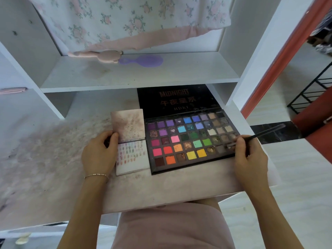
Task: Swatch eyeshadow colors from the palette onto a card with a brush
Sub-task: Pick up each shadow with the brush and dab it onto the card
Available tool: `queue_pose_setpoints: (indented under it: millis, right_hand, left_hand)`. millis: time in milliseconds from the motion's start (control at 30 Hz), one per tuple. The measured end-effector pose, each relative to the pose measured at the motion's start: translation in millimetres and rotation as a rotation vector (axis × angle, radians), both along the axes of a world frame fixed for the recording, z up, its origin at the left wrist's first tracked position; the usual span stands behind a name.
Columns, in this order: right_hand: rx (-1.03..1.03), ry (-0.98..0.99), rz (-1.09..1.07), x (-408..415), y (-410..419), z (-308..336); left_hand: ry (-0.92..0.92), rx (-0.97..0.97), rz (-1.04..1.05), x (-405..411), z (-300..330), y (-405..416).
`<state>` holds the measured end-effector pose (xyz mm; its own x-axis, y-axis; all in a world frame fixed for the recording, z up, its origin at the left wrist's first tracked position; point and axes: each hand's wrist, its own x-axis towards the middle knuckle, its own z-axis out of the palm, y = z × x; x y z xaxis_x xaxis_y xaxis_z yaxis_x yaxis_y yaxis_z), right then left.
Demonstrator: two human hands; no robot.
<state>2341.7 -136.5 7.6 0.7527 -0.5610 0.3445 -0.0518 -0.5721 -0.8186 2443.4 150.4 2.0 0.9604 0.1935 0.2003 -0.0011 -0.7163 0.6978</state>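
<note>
Fingers of the right hand [248,155] pinch the brush [264,133], tip down on the palette [190,141]. Left hand [99,153] grips the card [133,159] edge, thumb on top.

left hand [99,151]: palm down, fingers curled, thumb pointing up and pinching the edge of the card [132,156]
left wrist: thin bracelet on it, forearm bare
right hand [248,155]: curled up, gripping the brush [260,134] in a pen-style hold
right forearm: bare, coming in from bottom right
</note>
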Motion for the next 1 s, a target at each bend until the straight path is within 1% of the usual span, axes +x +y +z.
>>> queue_pose_setpoints:
  millis: [133,267,400,567,700,767,867,933,1000]
  right_hand:
    - [-0.044,0.052,0.040,2.1,-0.2,-1.8]
    - [-0.097,0.055,0.082,2.3,1.5,-1.2]
    - [-0.143,0.033,0.070,1.4,3.0,-0.4]
    - [-0.118,0.056,0.104,1.3,3.0,-1.5]
    - [-0.102,0.044,0.071,1.5,2.2,-0.7]
    - [-0.080,0.046,0.103,1.2,3.0,-0.1]
    - [-0.104,0.066,0.114,0.9,3.8,0.3]
    - [-0.112,0.037,0.075,0.9,4.6,1.0]
    - [-0.075,0.004,0.062,1.1,7.7,2.2]
  left_hand:
    - [-0.002,-0.004,0.005,-0.4,0.6,-1.6]
    - [-0.011,-0.001,0.012,-0.2,0.6,-2.1]
    - [-0.018,0.001,0.011,-0.5,0.8,-2.0]
    - [-0.016,0.001,0.009,-0.2,0.1,-1.6]
    - [-0.015,-0.001,0.000,0.2,-0.4,-0.7]
    - [-0.018,0.000,0.000,0.0,-0.3,-0.7]
    - [-0.012,-0.007,-0.002,-0.4,-0.5,-0.7]
    - [-0.009,-0.020,0.000,-0.8,-0.6,-0.8]
    - [-0.012,-0.023,0.002,-0.9,-0.3,-1.0]
